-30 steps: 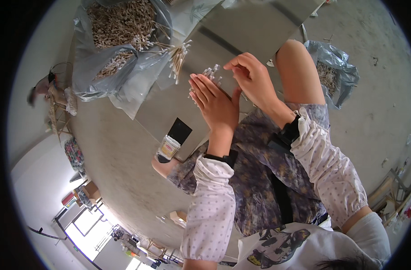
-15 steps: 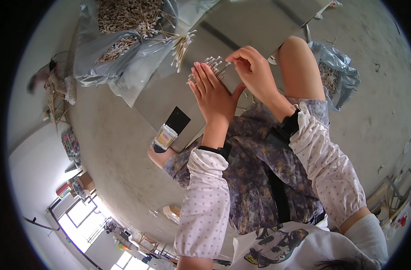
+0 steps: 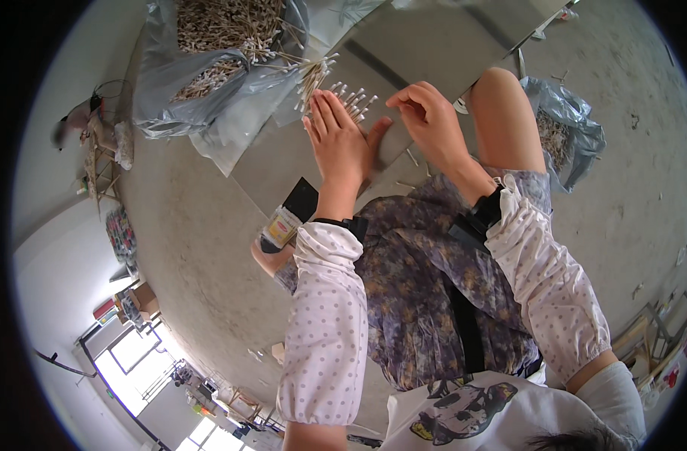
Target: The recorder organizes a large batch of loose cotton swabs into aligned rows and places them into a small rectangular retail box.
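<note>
My left hand (image 3: 336, 139) lies flat with its fingers stretched out and its thumb spread. It rests against a fan of wooden cotton swabs (image 3: 357, 104), whose white tips show past the fingers. My right hand (image 3: 431, 124) hovers just right of that fan, apart from it. Its fingers are curled into a pinch, and whatever they hold, if anything, is hidden. Another loose bunch of swabs (image 3: 312, 78) lies beyond my left fingertips, beside a grey plastic bag (image 3: 186, 113) heaped with swabs. A few single swabs (image 3: 412, 157) lie on the tabletop near my lap.
The grey table (image 3: 272, 161) reaches to my knees. At its left edge sits a small labelled pack (image 3: 281, 227) beside a black flat piece (image 3: 302, 198). Another grey bag (image 3: 584, 135) holding swabs stands right of my knee. Cardboard boxes (image 3: 143, 299) stand far left.
My left hand has shifted a little left and away from my right hand, uncovering more of the swab fan. The right hand has moved slightly right and away from the swab tips.
</note>
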